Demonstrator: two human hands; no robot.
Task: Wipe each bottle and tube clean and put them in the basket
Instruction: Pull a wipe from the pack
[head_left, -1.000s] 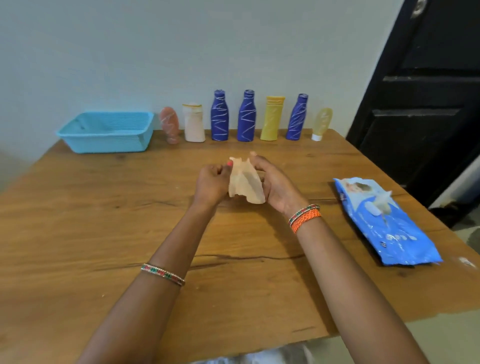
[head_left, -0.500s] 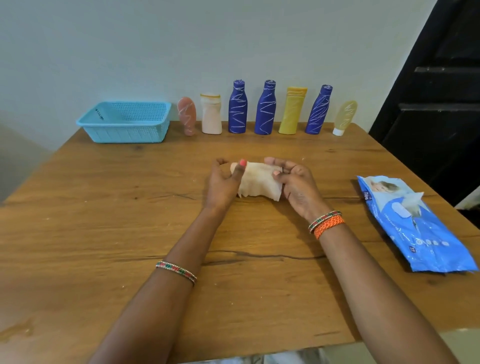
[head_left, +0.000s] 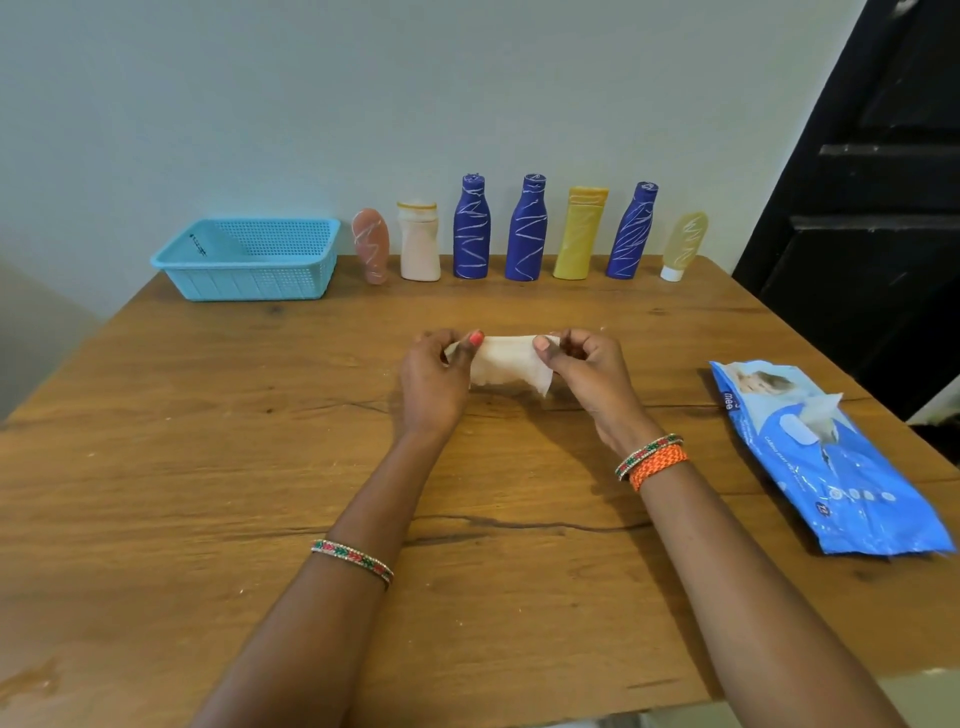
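Head view, both hands (head_left: 511, 379) pinching soft crumpled wipe (head_left: 506, 364), wooden table (head_left: 208, 467)

both forearms stretched forward and converging, left hand (head_left: 434, 382) and right hand (head_left: 589, 376) side by side with fingers curled, each pinching between thumb and fingers, beaded bracelet on left forearm, two bracelets at right wrist, red-painted left thumbnail

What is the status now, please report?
Left hand and right hand both pinch the wipe. Seven marked containers stand by the wall; basket holds none. Nothing in the way.
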